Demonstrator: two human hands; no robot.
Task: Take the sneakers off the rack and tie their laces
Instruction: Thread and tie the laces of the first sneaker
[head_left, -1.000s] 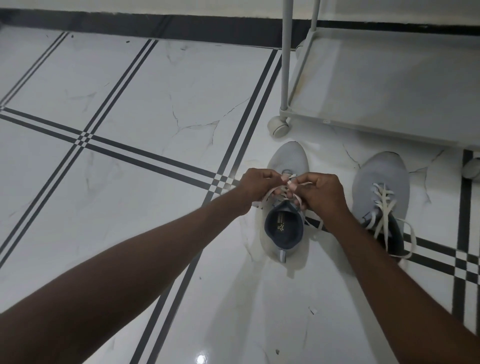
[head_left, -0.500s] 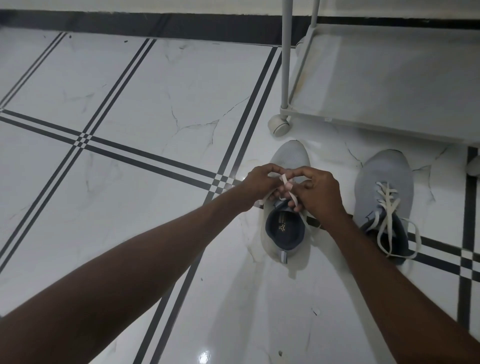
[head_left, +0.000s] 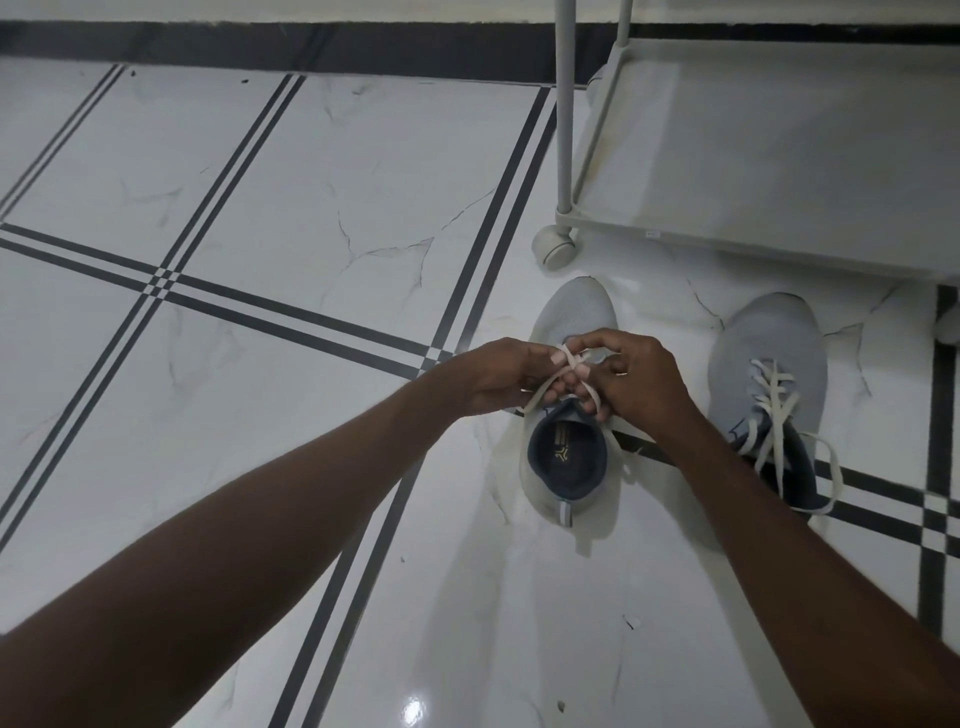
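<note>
Two grey sneakers stand on the tiled floor, toes pointing away from me. Over the left sneaker my left hand and my right hand meet, each pinching a strand of its white lace, which crosses between my fingers above the tongue. Its dark blue collar opening shows below my hands. The right sneaker sits apart to the right, its white lace loose and trailing onto the floor.
A white wheeled rack stands just beyond the sneakers, with its upright post and a caster close to the left sneaker's toe. White marble tiles with dark stripes stretch to the left. A dark skirting runs along the far wall.
My hands have risen slightly and drawn the lace strands up into a crossing above the tongue. Neither sneaker has moved.
</note>
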